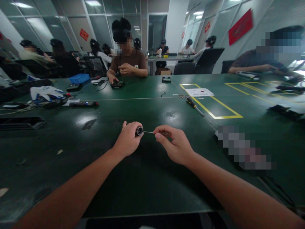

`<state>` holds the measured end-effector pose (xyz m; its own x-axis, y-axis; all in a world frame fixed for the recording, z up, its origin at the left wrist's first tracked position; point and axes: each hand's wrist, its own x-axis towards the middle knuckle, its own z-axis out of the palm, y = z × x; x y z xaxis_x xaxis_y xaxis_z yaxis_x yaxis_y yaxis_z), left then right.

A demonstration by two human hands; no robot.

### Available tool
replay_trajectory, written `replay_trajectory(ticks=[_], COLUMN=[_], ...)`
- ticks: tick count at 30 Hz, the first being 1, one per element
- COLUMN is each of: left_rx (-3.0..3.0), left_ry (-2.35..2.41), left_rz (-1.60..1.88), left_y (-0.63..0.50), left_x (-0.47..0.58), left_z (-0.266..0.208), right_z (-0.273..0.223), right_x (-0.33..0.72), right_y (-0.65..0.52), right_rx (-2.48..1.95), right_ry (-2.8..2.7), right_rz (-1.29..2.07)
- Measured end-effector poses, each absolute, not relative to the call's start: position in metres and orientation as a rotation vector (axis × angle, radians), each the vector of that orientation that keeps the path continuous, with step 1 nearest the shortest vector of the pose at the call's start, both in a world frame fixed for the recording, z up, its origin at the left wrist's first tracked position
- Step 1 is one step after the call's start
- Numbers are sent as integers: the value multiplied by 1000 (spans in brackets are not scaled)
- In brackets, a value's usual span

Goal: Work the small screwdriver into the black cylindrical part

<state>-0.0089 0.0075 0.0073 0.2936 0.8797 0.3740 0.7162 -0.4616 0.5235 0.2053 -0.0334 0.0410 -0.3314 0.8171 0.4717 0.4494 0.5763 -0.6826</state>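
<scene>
My left hand is closed round a short black cylindrical part whose round, hollow-looking end is turned towards me. Pinched in the fingers of my right hand is a small screwdriver; its handle is mostly covered by the fingers. The thin metal shaft points left and reaches the side of the cylinder's end. Whether the tip is in the part or only touching it, I cannot tell. Both hands are held over the near middle of the green table.
A black and yellow screwdriver lies beyond my right hand, near a white sheet and yellow tape. Further left are a dark pen-shaped tool, white gloves and a blue bin. A co-worker sits opposite.
</scene>
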Motion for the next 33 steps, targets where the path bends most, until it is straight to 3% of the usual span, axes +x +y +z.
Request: replay_trajectory(ticks=[9, 33], left_rx=[2315, 2232], left_ry=[1467, 1447], left_rz=[906, 890], left_y=[9, 6], left_x=[-8, -7], left_z=[6, 9], right_z=[39, 44], right_x=[204, 203], right_y=[-35, -36], right_rx=[-987, -1032], right_ry=[-1992, -1980], right_rz=[655, 533])
